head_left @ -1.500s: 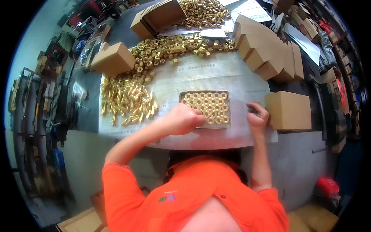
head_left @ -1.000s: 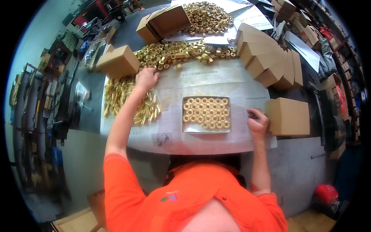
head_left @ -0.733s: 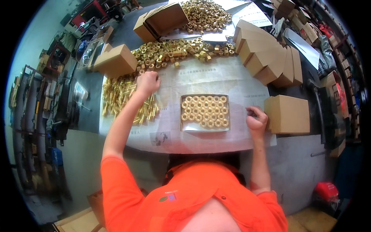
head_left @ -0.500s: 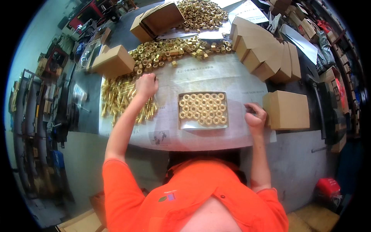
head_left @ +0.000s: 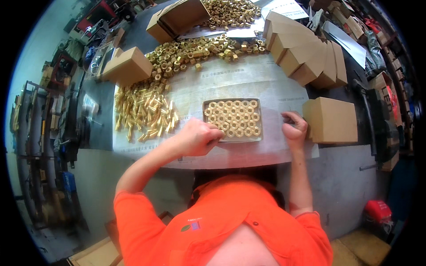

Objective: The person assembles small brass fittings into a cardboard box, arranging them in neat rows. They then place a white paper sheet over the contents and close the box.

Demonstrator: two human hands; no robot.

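The left hand (head_left: 199, 136), its fingers pinched, is at the near-left corner of a shallow box (head_left: 243, 140) of brass nuts (head_left: 231, 117); I cannot tell whether it grips one. The half-curled right hand (head_left: 294, 127) lies just left of a carton (head_left: 333, 120).
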